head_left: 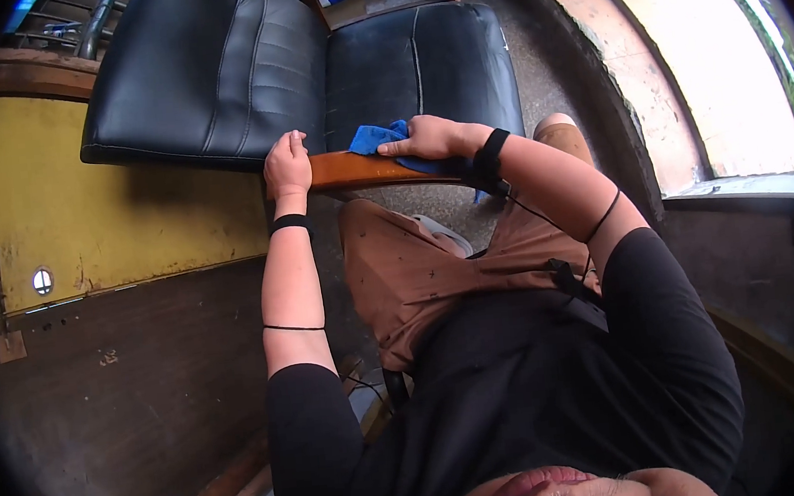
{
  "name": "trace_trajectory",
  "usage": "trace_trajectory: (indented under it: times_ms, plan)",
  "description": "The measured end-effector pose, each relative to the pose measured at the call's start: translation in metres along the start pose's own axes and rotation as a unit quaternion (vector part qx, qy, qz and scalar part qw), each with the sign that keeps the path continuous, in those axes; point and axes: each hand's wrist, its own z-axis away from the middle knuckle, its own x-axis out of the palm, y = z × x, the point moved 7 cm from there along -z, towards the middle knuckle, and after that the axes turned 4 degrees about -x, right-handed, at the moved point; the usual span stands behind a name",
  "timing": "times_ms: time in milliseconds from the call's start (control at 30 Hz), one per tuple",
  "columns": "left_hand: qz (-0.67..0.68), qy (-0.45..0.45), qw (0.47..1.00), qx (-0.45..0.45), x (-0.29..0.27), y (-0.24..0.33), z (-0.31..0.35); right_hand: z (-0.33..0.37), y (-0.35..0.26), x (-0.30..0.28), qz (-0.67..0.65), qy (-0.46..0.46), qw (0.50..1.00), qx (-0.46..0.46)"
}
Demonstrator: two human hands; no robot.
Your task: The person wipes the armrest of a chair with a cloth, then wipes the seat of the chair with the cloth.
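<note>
Blue cloth [376, 138] is lying bunched on the wooden armrest [343, 169] of a black padded armchair [357, 62], partly draping over the near edge. The right hand [435, 138] is pinching it, thumb and fingers clamped on the fabric against the wood. The left hand [288, 170] is gripping the armrest's end beside the backrest [183, 68], fingers curled together, though their tips are hiding from view.

Judging by its folds, the cloth is looking soft, light and hard to damage, easiest to hold by a gathered fold. The armrest is looking stiff and glossy, perhaps slippery, so wrapping its edges is probably giving the surest hold. The whole chair is likely weighing a fair amount.

Below, speckled grey floor [542, 75] is showing. Leftward, a scuffed yellow panel [118, 187] is meeting a dark brown surface [136, 394], and rightward a pale surface [731, 77] is catching bright daylight.
</note>
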Motion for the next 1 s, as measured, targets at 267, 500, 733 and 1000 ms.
trace_trajectory:
  times_ms: [267,500,733,1000]
  plan:
    - [-0.002,0.035,0.999,0.029,0.002,-0.007,-0.001,0.060,0.016,-0.005,0.033,0.190,0.967,-0.166]
    - [0.017,0.039,0.999,0.029,0.004,0.000,-0.004,0.049,0.061,-0.016,-0.020,0.130,0.989,0.065]
    - [0.002,0.026,1.000,0.017,-0.002,-0.002,-0.001,-0.013,-0.067,0.021,0.183,0.030,0.981,-0.055]
    - [0.109,0.041,0.993,0.036,-0.001,-0.005,-0.003,-0.039,-0.070,0.026,0.135,0.030,0.988,-0.063]
